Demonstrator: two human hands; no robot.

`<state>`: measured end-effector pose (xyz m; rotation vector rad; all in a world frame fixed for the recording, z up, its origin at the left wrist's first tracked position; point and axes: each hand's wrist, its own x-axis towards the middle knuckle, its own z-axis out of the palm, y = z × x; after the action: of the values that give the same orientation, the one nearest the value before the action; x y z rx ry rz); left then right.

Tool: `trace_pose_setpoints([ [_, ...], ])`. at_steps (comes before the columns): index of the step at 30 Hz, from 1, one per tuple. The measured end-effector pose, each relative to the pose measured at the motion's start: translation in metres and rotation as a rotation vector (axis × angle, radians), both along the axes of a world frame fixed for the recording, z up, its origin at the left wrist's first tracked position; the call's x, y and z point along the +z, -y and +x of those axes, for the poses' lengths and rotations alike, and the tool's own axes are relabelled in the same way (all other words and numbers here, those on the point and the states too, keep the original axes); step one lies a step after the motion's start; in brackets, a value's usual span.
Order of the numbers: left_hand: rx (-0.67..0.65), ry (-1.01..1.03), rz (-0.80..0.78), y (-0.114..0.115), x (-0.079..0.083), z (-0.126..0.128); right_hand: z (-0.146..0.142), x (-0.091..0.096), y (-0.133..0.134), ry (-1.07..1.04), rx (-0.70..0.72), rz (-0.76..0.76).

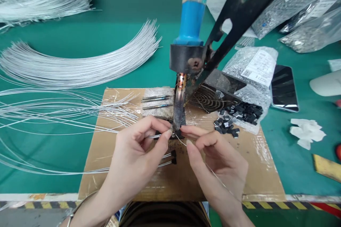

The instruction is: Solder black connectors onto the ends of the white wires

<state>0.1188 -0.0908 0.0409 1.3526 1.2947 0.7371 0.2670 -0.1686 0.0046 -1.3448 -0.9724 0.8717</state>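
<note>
My left hand pinches thin white wires between thumb and forefinger, right beside the tip of a soldering iron. The iron points downward, clamped in a black metal stand. In my right hand is a strand of solder wire, its end reaching up to the iron's tip. Whatever small part sits at the tip is mostly hidden by my fingertips. Below my left fingers, two black connectors with white wires lie on the cardboard.
A curved bundle of white wires lies at left, with loose wires nearer me. Small black parts spill from a plastic bag at right. Beyond it are a phone, crumpled tissue and more bags.
</note>
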Motion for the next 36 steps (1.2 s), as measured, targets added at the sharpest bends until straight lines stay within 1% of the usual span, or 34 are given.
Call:
trace_pose_setpoints([
  [3,0.000,0.004,0.005,-0.0001,0.0003,0.0004,0.0010,-0.0011,0.0002,0.004,0.017,0.006],
  [9,0.005,0.022,0.016,0.0002,-0.0012,-0.0015,-0.0031,0.0018,-0.0013,-0.012,-0.025,-0.017],
  [20,0.015,0.035,0.033,-0.0012,0.0003,0.0001,-0.0018,0.0022,-0.0011,0.002,-0.023,-0.025],
  [30,0.003,0.002,0.015,0.0011,-0.0044,-0.0022,-0.0026,0.0010,-0.0017,-0.016,-0.027,-0.037],
  [36,0.001,0.003,0.005,0.0012,-0.0026,-0.0028,-0.0032,0.0008,-0.0016,-0.014,-0.034,-0.033],
])
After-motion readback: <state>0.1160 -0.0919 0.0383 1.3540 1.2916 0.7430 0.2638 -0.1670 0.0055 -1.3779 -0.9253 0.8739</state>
